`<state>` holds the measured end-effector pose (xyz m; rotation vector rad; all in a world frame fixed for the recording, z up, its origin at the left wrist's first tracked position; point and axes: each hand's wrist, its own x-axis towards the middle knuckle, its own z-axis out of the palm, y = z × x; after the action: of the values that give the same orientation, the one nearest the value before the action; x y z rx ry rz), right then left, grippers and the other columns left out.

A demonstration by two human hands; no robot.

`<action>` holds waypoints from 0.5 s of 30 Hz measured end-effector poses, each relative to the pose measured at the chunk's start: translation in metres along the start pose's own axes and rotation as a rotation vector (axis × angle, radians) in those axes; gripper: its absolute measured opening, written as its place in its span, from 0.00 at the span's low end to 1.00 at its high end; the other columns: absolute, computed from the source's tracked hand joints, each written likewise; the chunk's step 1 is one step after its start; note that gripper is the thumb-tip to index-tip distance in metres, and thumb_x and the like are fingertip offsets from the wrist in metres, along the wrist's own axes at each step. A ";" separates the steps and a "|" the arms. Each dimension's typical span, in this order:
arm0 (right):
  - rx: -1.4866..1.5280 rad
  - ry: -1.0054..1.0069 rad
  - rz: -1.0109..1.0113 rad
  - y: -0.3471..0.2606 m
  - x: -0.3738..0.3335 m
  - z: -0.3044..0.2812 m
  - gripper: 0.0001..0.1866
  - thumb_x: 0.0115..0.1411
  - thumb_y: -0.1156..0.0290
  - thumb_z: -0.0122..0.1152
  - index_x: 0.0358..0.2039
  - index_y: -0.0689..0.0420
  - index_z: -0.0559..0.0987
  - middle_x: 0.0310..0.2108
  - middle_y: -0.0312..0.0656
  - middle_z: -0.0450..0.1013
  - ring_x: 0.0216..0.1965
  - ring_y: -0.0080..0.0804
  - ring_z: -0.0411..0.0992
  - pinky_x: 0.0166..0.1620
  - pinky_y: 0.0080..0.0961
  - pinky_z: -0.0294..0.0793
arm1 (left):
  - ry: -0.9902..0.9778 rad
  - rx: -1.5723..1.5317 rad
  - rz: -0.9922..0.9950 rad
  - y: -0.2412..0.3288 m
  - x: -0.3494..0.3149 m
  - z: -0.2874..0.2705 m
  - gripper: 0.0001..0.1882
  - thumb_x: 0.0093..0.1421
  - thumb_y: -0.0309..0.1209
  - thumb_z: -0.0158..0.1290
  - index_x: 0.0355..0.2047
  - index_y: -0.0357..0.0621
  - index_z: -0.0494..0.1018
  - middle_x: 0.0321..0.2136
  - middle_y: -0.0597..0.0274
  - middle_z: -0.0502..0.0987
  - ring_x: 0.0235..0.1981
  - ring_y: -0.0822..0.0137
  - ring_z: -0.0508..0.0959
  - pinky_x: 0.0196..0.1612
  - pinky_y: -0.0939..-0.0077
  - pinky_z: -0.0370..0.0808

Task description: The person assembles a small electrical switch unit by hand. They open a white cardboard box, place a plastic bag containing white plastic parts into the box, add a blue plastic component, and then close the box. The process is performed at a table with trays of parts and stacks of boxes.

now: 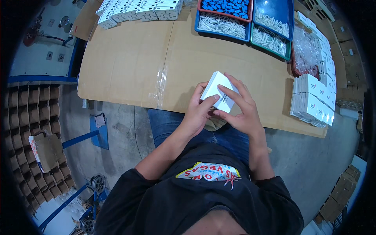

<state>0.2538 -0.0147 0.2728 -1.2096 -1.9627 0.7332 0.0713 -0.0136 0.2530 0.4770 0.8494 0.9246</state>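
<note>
A small white carton [221, 91] with dark print is held between my two hands, just above the near edge of the cardboard-covered table [129, 62]. My left hand [197, 109] grips its left side and lower edge, with the thumb on the face. My right hand [244, 107] holds the right side, its fingers spread over the top and face and its thumb near the lower corner. The carton is tilted, and its back is hidden from me.
Stacked white cartons [313, 98] stand at the right edge. Trays at the back hold blue pieces [226, 7] and white sticks [223, 26]. Clear plastic bags [306, 49] fill a red tray. Rows of white boxes [137, 11] sit far left. A partitioned cardboard rack [23, 121] is left.
</note>
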 end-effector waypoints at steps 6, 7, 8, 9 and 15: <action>0.268 0.206 0.215 0.006 0.001 0.001 0.30 0.56 0.70 0.74 0.59 0.57 0.77 0.58 0.47 0.74 0.56 0.38 0.74 0.59 0.37 0.72 | -0.032 0.234 0.067 -0.007 0.001 -0.009 0.24 0.70 0.30 0.54 0.65 0.41 0.65 0.48 0.62 0.77 0.49 0.73 0.77 0.48 0.74 0.78; 0.330 0.226 0.294 0.006 0.002 0.001 0.28 0.57 0.71 0.73 0.58 0.59 0.77 0.54 0.45 0.76 0.53 0.34 0.75 0.55 0.33 0.73 | -0.085 0.283 0.095 -0.008 -0.002 -0.009 0.24 0.70 0.30 0.54 0.65 0.40 0.65 0.49 0.61 0.77 0.50 0.73 0.77 0.50 0.74 0.77; 0.392 0.246 0.372 0.008 0.003 0.001 0.25 0.58 0.72 0.72 0.57 0.61 0.78 0.51 0.44 0.77 0.50 0.31 0.76 0.52 0.29 0.74 | -0.140 0.332 0.122 -0.008 -0.005 -0.009 0.24 0.70 0.30 0.54 0.65 0.38 0.65 0.50 0.61 0.77 0.51 0.73 0.77 0.52 0.74 0.76; 0.439 0.182 0.371 0.012 0.003 -0.001 0.24 0.59 0.73 0.72 0.55 0.61 0.78 0.48 0.42 0.77 0.48 0.29 0.75 0.50 0.28 0.74 | -0.156 0.338 0.126 -0.009 -0.008 -0.009 0.25 0.70 0.29 0.55 0.65 0.38 0.65 0.51 0.61 0.77 0.51 0.73 0.76 0.53 0.74 0.75; 0.767 0.028 0.355 0.023 -0.005 -0.008 0.15 0.62 0.76 0.69 0.48 0.64 0.79 0.40 0.36 0.76 0.44 0.24 0.74 0.49 0.25 0.74 | -0.210 0.420 0.134 -0.004 -0.017 -0.008 0.24 0.70 0.28 0.55 0.64 0.36 0.65 0.51 0.60 0.76 0.53 0.71 0.76 0.57 0.73 0.73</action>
<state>0.2736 -0.0089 0.2591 -1.0585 -1.2346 1.4672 0.0615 -0.0302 0.2525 0.9871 0.8260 0.7996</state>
